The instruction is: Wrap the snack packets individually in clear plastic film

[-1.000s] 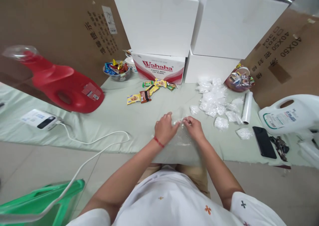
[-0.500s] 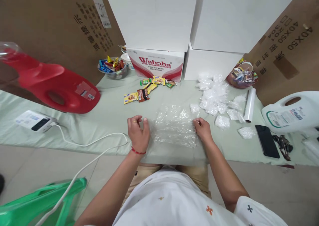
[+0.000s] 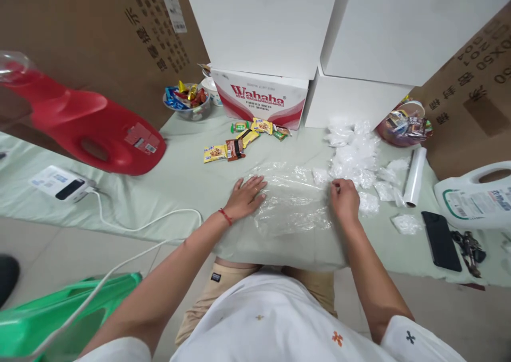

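Film of clear, thin, crinkled plastic (image 3: 293,205) lies spread on the pale green cloth (image 3: 187,181) covering the table, between the person's two hands, close to the table's near edge. The left hand (image 3: 245,196), with a thin red cord bracelet (image 3: 225,216) at its wrist, is held palm down, well opened, its fingers extended and slightly parted, and grips nothing; its fingertips rest at the film's left edge. The right hand (image 3: 344,199) is mostly curled, thumb and forefinger bent close together at the film's right edge; whether they pinch the plastic cannot be told.

Just beyond the right hand sits a heap of crumpled, clear plastic bundles (image 3: 353,157), with a few loose ones near it. To the right of these lie a glossy white cylindrical roll (image 3: 415,177) and a black rectangular phone (image 3: 441,240). Beyond the left hand, small yellow, brown and green snack packets (image 3: 235,150) lie in a cluster before a white and red cardboard box (image 3: 259,98), its front printed "Wahaha".
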The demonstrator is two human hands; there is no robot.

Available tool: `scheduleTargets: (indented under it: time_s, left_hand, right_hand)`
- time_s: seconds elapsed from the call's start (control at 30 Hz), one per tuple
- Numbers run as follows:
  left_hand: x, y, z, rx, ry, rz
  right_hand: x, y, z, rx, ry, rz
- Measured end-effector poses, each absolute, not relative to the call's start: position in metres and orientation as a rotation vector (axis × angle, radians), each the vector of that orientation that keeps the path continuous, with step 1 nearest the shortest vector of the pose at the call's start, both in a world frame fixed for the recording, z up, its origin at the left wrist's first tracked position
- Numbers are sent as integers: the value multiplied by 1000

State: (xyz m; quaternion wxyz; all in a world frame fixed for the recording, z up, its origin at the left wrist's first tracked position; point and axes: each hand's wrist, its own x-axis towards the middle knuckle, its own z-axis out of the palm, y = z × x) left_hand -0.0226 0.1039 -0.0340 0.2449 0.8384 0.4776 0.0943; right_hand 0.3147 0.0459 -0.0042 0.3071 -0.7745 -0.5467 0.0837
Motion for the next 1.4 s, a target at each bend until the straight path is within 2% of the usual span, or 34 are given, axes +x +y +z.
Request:
scheduleTargets:
  time_s: [0.1,0.23,0.3,0.37,0.43,0.47,0.63,0.7,0.8,1.07,1.4]
  left_hand:
    - [-23,102,-31,2231,1321,309]
    - [-23,106,-24,2169,1351,329]
    - [-26,105,-24,2235,1367,319]
    - [-30,99,-27,2345,1360,311]
    - [-33,93,-30,2450,1322,305]
    - [-34,90,-31,2487,1301,303]
    - [-33,84,-30,2535,1278,304]
    - [-33,84,-29,2537,1283,303]
    - [-35,84,-28,2526,1294,310]
    - [-37,85,-30,2490,1268,368]
    - [-37,84,-36,2531,1277,393]
  right_hand:
    - [256,25,1,-1697,-1804,255]
    - [172,-17,-3,-1017,-2443,627]
    - [157,-31,0,-636,-2577,868]
    - [164,-24,10,-441,-2553,1089]
    - [184,9,22,-598,-2447,1154]
    - [195,35,26,-781,-2391,1090]
    - [227,206,21,-1725,-1997,396]
    - [224,262,12,-1813,-1979,262]
    - [215,311,1,-1789,-2079,289]
    - [214,322,-17,-1997,-1703,635]
    - [170,307,2,-2288,-1655,384]
